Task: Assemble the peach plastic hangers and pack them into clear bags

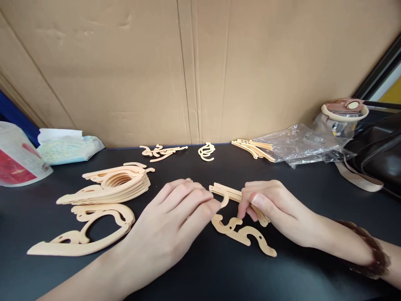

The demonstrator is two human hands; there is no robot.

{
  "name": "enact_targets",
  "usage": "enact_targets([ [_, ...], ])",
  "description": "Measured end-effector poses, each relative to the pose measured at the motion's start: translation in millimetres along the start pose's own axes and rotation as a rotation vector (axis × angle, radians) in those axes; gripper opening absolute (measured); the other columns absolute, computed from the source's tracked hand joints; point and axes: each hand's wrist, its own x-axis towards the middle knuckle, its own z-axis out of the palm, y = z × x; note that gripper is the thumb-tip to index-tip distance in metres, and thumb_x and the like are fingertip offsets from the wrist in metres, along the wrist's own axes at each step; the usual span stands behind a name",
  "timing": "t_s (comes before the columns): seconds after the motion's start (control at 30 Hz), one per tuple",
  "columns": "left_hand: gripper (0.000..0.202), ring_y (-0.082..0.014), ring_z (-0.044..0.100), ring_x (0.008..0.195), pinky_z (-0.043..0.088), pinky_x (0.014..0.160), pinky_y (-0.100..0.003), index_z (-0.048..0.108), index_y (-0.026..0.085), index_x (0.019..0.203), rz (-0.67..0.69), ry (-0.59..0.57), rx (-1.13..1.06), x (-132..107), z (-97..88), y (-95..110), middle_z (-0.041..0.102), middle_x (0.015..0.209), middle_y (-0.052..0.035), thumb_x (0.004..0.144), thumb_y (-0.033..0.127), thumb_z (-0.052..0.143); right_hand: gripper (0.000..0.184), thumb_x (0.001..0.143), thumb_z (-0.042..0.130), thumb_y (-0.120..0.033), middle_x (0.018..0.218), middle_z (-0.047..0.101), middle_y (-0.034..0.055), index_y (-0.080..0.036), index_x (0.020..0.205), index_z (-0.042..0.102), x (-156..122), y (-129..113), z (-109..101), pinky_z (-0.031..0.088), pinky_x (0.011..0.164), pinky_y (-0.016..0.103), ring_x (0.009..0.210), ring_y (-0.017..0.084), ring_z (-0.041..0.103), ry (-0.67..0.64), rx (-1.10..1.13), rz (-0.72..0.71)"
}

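Cardboard panel (125, 83): upright, beyond both grips; no readable print.
Worktop (184, 280): black, beneath both grips.
Left hand (184, 217): fingers together, palm down; whether the grip is closed on anything cannot be told.
Right hand (275, 209): fingers curled, thumb above; contents of the grip likewise hidden.
Stacked hangers (134, 188): left of the left grip, well apart from the right.
White container (19, 163): far left of both grips; red panel, no legible wording.
Curved flat pieces (258, 239): on the near side of the right grip, its fingertip at their far edge; long axis slants nearer towards the right; right hand nearer.
Straight bars (232, 192): between the grips, partly behind the right.
Curved hook (224, 200): emerging at the left fingertips, pointing towards the right grip.
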Motion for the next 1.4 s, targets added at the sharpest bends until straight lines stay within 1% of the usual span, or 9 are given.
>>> enact_targets([
  [0.1,0.026,-0.0153,0.057,0.094,0.037,0.097,-0.030,0.060,0.015,0.104,0.023,0.058,-0.060,2.4,-0.3,7.5,0.069,0.099,-0.0021,0.102,0.008,0.035,0.061,0.100,0.036,-0.056,0.057,0.054,0.0000,-0.015,0.068,0.067,-3.2,-4.6,3.7,0.039,0.052,0.023,0.051,0.009,0.049,-0.122,0.207,0.157],
  [0.27,0.033,-0.0115,0.062,0.084,0.042,0.090,-0.026,0.062,0.015,0.096,0.069,0.084,-0.170,4.8,4.4,12.8,0.073,0.091,-0.0003,0.105,0.014,0.030,0.027,0.088,0.067,-0.045,0.071,0.054,-0.0046,-0.018,0.085,0.062,-5.7,-17.1,7.6,0.035,0.048,0.020,0.054,0.006,0.044,-0.215,0.423,0.323],
  [0.43,0.024,-0.0125,0.059,0.115,0.043,0.101,-0.026,0.052,0.018,0.120,-0.053,0.028,-0.250,5.3,8.9,11.8,0.068,0.119,-0.0050,0.100,0.008,0.046,0.031,0.095,0.056,-0.043,0.069,0.058,-0.0013,-0.018,0.077,0.063,2.2,-9.3,0.7,0.038,0.056,0.023,0.063,0.011,0.050,-0.028,0.426,0.336],
  [0.57,0.034,-0.0165,0.045,0.134,0.039,0.109,-0.032,0.049,0.017,0.127,-0.155,0.063,-0.140,3.8,18.2,6.6,0.054,0.141,-0.0107,0.095,0.006,0.052,0.033,0.093,0.057,-0.046,0.070,0.058,0.0009,-0.019,0.078,0.067,9.2,6.7,-7.7,0.041,0.059,0.025,0.063,0.012,0.050,0.305,0.361,0.351],
  [0.67,0.037,-0.0170,0.045,0.134,0.039,0.109,-0.033,0.047,0.017,0.133,-0.201,-0.101,-0.154,5.4,30.2,-1.9,0.052,0.144,-0.0083,0.097,0.009,0.048,0.040,0.093,0.055,-0.051,0.071,0.056,0.0007,-0.019,0.070,0.058,12.0,15.9,-13.4,0.041,0.056,0.023,0.064,0.012,0.050,0.485,0.436,0.368],
  [0.77,0.038,-0.0193,0.044,0.136,0.040,0.108,-0.036,0.046,0.018,0.137,-0.197,-0.319,-0.213,13.8,41.6,-10.7,0.053,0.144,-0.0056,0.098,0.013,0.048,0.044,0.091,0.054,-0.057,0.065,0.055,-0.0014,-0.021,0.068,0.047,12.5,22.6,-17.3,0.040,0.051,0.023,0.056,0.011,0.049,0.493,0.556,0.403],
  [0.97,0.021,-0.0190,0.062,0.096,0.041,0.089,-0.037,0.061,0.019,0.113,-0.207,-0.479,-0.207,33.9,46.0,-19.5,0.068,0.106,-0.0014,0.102,0.019,0.044,0.049,0.084,0.056,-0.068,0.048,0.051,-0.0047,-0.022,0.073,0.043,13.2,28.3,-21.4,0.029,0.037,0.022,0.039,0.011,0.044,0.472,0.571,0.518],
  [1.2,0.023,-0.0176,0.060,0.080,0.036,0.087,-0.035,0.061,0.017,0.104,-0.214,-0.344,-0.094,21.7,40.6,-22.0,0.071,0.094,-0.0002,0.100,0.010,0.040,0.044,0.088,0.052,-0.065,0.050,0.060,-0.0020,-0.022,0.083,0.046,13.3,26.2,-21.3,0.034,0.040,0.023,0.035,0.010,0.044,0.454,0.628,0.596],
  [1.4,0.025,-0.0179,0.057,0.074,0.041,0.079,-0.034,0.056,0.016,0.101,-0.309,-0.258,-0.116,16.4,40.7,-25.0,0.066,0.091,-0.0022,0.099,0.008,0.032,0.039,0.084,0.064,-0.056,0.061,0.060,-0.0034,-0.021,0.090,0.048,11.6,25.4,-18.0,0.037,0.044,0.022,0.042,0.008,0.046,0.362,0.662,0.621],
])
